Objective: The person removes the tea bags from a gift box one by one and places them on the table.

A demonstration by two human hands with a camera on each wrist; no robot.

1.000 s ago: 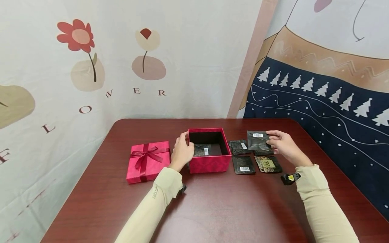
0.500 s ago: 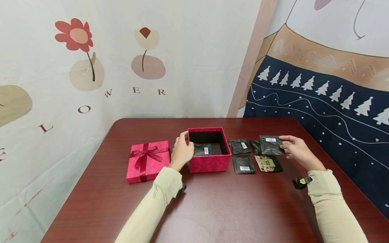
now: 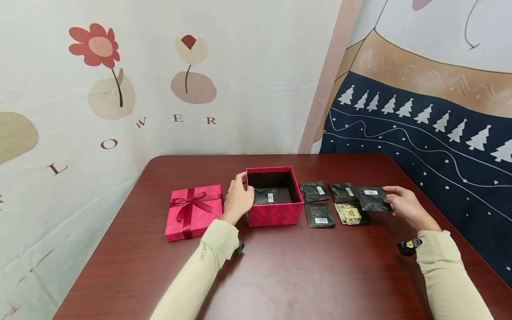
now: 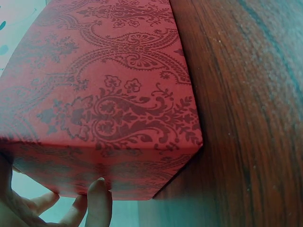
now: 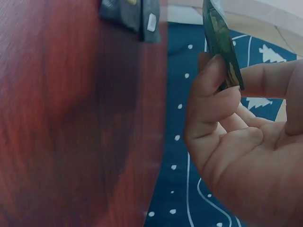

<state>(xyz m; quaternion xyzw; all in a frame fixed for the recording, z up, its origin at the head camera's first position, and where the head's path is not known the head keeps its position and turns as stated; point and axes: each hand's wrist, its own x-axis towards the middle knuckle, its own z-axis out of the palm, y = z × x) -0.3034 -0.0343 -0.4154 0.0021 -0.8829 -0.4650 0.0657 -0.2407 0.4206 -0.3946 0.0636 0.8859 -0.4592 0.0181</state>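
Note:
A red patterned gift box stands without its lid, a dark packet lying inside. My left hand holds the box's left wall, thumb at the rim. In the left wrist view, its fingers lie along the box's side. At the right, my right hand pinches a black foil packet with a white barcode label by its right edge. That packet appears edge-on between thumb and fingers in the right wrist view. In the head view it overlaps the corner of a packet with a yellowish label.
Left of the box lies its red lid with a ribbon bow. Several black packets rest right of the box, among them a back-row packet and a front one. A printed cloth hangs behind the brown table.
My right hand has carried the packet rightward and slightly nearer, uncovering the back-row packet beneath it. My left hand stays on the box.

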